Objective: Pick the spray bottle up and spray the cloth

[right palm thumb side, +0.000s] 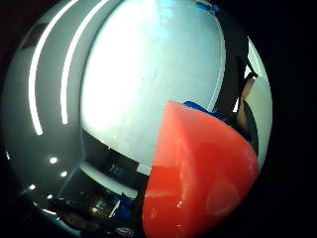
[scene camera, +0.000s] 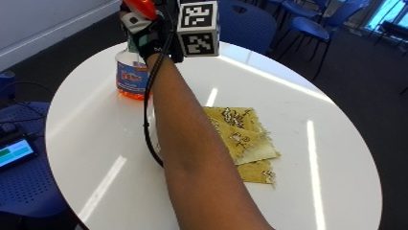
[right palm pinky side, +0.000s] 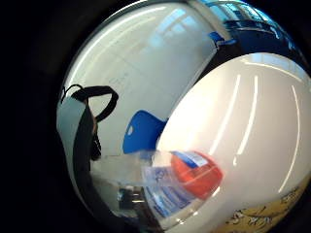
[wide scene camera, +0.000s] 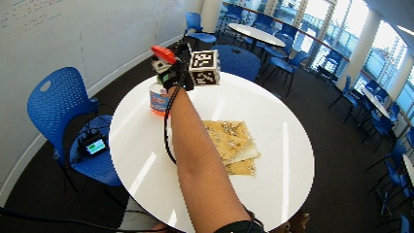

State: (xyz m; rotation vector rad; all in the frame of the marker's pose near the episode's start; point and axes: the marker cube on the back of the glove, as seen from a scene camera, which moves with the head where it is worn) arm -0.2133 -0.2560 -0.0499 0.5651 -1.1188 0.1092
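At the left of the outside view we see a blue chair (scene camera: 25,191) tucked against the tabletop (scene camera: 96,139), with a small device showing a lit screen (scene camera: 14,154) resting on its seat. Next comes the spray bottle (scene camera: 132,72), standing upright on the round white tabletop near its far left edge, with orange liquid at its base, a blue label and an orange trigger head. Our gloved right hand (scene camera: 153,43) is at the bottle's neck and head, fingers wrapped around it just under the trigger. In the thumb side palm view the orange head (right palm thumb side: 198,178) fills much of the picture, so it sits close to the palm; in the little finger side palm view we see the bottle's clear body, blue label and orange part (right palm pinky side: 194,172) against the white tabletop.

Moving right, our forearm runs from the near edge up to the bottle, passing over the left edge of the cloth (scene camera: 245,136). The cloth is yellow with a dark and white pattern, lying flat and folded in overlapping layers near the middle of the tabletop, well apart from the bottle. Further right, beyond the tabletop, several blue chairs (scene camera: 312,26) stand on the dark floor.
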